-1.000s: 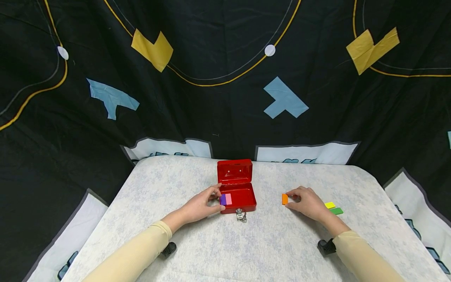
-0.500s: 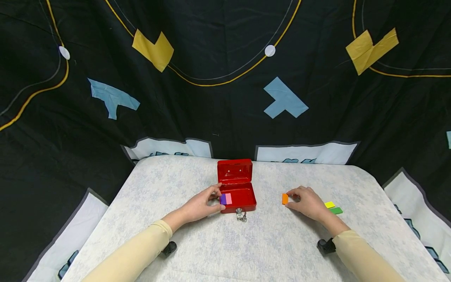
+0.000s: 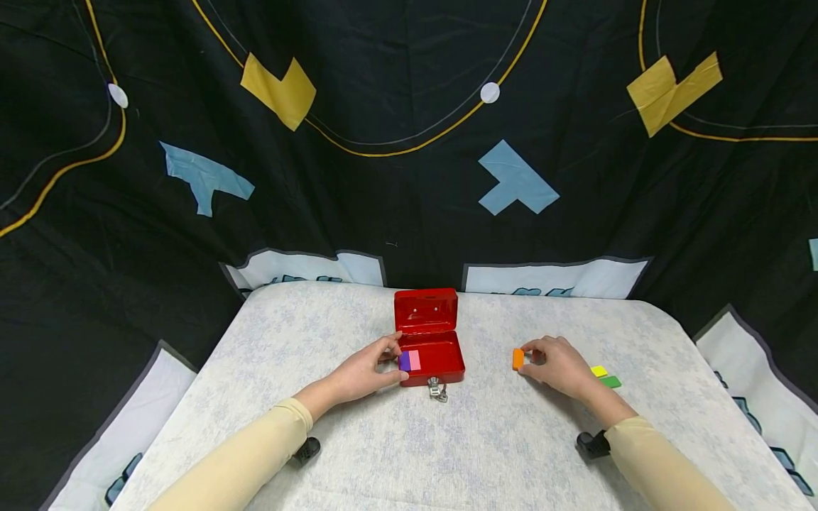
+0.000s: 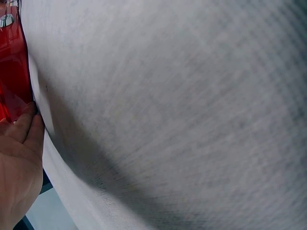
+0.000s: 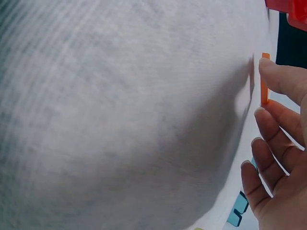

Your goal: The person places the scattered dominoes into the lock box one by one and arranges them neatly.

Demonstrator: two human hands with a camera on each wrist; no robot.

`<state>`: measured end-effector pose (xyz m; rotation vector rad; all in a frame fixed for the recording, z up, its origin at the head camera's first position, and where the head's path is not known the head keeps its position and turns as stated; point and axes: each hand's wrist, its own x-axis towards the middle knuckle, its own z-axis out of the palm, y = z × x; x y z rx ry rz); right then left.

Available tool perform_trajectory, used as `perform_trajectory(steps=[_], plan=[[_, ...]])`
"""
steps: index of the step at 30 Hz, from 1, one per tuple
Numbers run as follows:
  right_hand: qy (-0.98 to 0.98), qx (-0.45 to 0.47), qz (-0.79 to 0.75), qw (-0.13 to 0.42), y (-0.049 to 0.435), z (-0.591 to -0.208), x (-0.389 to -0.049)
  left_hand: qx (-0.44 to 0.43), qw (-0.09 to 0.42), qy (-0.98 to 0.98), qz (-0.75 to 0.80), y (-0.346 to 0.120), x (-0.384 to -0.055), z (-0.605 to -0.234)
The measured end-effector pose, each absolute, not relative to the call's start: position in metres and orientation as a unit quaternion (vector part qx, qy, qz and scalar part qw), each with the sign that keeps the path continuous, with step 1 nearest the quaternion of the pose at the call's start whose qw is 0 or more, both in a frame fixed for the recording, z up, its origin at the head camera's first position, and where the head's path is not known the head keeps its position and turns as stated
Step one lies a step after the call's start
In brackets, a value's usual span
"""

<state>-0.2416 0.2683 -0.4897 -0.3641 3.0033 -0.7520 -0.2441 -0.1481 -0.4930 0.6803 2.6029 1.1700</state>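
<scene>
I'm monitoring remotely: pale, cloth-covered counter (image 3: 473, 440). Glossy red metal-looking box (image 3: 444, 348) is sitting on it, lid (image 3: 426, 311) standing raised at the back. Judging it stiff, slick, moderately heavy; side walls are offering the best hold.

Left hand (image 3: 367, 365) is gripping the box's left end, thumb and fingers spread wide across it. Right hand (image 3: 556, 365) is pinching a small orange rectangular block (image 3: 517, 359) between thumb and index finger, other fingers bending loosely, well right of the box, seemingly clear of the counter. I'm expecting that block to be light, rigid, not fragile; opposite edges are suiting a pinch.

Pink (image 3: 415, 360) and purple rectangular blocks (image 3: 405, 361) are lying side by side in the box's left part; yellow (image 3: 598, 371) and green ones (image 3: 611, 382) are lying near the right wrist. Small silver keys (image 3: 442, 396) are hanging at the box's front.
</scene>
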Motion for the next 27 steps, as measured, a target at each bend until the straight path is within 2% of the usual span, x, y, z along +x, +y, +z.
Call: perform_trajectory(steps=[27], plan=[[0.956, -0.150, -0.250, -0.023, 0.256, -0.459, -0.243, 0.224, 0.107, 0.884, 0.396, -0.148, -0.243, -0.492]])
